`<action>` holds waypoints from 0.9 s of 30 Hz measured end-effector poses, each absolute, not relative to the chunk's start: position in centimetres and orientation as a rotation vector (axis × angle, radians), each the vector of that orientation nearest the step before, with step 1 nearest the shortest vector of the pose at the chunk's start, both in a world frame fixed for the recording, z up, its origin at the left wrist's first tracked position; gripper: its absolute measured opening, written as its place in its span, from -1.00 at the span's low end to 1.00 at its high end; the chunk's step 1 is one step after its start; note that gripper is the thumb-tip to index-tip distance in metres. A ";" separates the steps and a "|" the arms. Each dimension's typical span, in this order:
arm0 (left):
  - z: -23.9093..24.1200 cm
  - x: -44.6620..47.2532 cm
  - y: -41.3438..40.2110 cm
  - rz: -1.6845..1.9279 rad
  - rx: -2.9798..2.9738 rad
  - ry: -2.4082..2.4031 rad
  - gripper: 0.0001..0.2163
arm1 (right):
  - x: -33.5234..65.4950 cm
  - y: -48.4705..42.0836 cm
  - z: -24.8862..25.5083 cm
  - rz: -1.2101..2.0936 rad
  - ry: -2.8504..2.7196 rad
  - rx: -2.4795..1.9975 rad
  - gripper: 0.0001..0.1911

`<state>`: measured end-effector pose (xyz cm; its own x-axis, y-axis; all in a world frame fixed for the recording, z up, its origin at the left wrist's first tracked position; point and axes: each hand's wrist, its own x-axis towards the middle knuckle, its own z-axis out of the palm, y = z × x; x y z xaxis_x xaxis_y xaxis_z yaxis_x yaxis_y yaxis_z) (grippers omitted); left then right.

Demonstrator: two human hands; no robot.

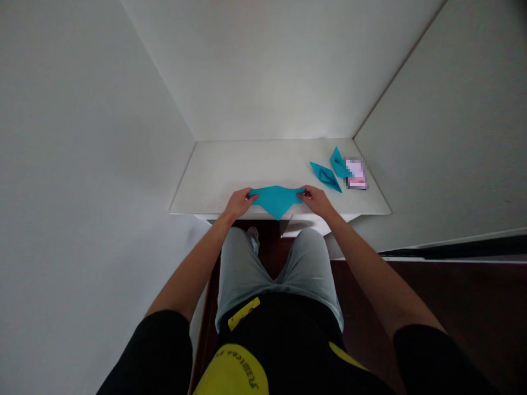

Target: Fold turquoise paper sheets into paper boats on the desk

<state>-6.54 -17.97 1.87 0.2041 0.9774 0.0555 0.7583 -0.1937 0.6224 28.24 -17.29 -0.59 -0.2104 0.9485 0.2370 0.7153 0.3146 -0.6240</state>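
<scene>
Left hand (239, 203) and right hand (317, 199): each pinches 1 end of a folded blue origami paper sheet (276, 198), thumb and fingers narrow on it. Sheet sits between them at the near edge of the white tabletop (222, 164), its point toward the person; resting or lifted, can't tell from here. Far right: 2 blue paper boats, a nearer boat (325, 177) and a farther boat (336, 160), the latter by a pixelated pinkish item (356, 174), unidentifiable. Risks, my guess: uneven outward pull could tear the sheet or skew its creases; 1 loose pinch could let a fold spring back, or the sheet slip off the near edge.
</scene>
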 end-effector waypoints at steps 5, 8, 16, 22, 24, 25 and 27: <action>-0.1 -5.7 -17.8 0.575 2.051 1.714 -0.92 | 27.6 -16.8 -2.6 0.452 -2.003 -1.553 -0.74; -0.8 -5.3 -18.7 0.657 2.040 1.761 -0.63 | 26.6 -18.1 -2.1 0.256 -1.957 -1.576 -0.50; -1.2 -5.3 -21.8 0.710 2.321 1.689 -0.72 | 21.3 -21.9 -1.7 0.256 -2.472 -1.273 -0.47; -2.3 -7.8 -23.2 0.581 2.517 1.287 -0.55 | 21.9 -21.7 -3.2 0.312 -2.491 -1.241 -0.46; -2.5 -8.3 -23.2 0.598 2.493 1.277 -0.63 | 22.3 -21.7 -3.2 0.315 -2.489 -1.211 -0.48; -2.5 -8.4 -23.1 0.611 2.478 1.278 -0.68 | 22.5 -21.7 -3.2 0.314 -2.486 -1.203 -0.49; -2.4 -8.3 -22.7 0.640 2.447 1.290 -0.77 | 22.6 -21.8 -3.2 0.308 -2.474 -1.204 -0.49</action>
